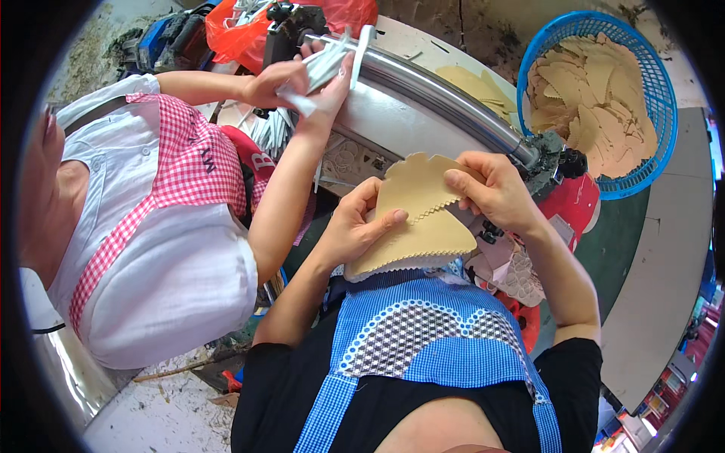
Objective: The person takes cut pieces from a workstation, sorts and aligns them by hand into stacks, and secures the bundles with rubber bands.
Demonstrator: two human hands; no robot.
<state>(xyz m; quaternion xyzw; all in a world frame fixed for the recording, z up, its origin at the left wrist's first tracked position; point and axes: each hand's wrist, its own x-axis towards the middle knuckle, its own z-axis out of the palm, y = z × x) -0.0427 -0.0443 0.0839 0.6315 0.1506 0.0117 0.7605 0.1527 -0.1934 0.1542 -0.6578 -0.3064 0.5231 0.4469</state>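
- While the left hand [355, 226] pinches a stack of tan zigzag-edged sheets [411, 245] with the thumb on top, the right hand [491, 189] grips the upper sheet [419, 181] at its right edge between thumb and bent fingers.
- The stack is in front of the person's blue checked apron [442, 366], the upper sheet overlapping the rest at a slant.
- At the upper right, a round blue plastic basket [667, 113] with latticed walls holds a big heap of tan offcuts [593, 98], many with toothed edges.
- At the upper left, an orange-red plastic bag [226, 38] sits open, pale strips showing at its top.
- Between the hands and the far tabletop, a shiny metal cylinder [445, 94] runs diagonally; flat tan pieces [479, 87] lie behind it.
- Red fabric [570, 211] lies beyond the right wrist, below the basket.
- To the left, a co-worker in a red-checked apron [189, 158] holds white strips [325, 68] near the cylinder's left end; more hang below.
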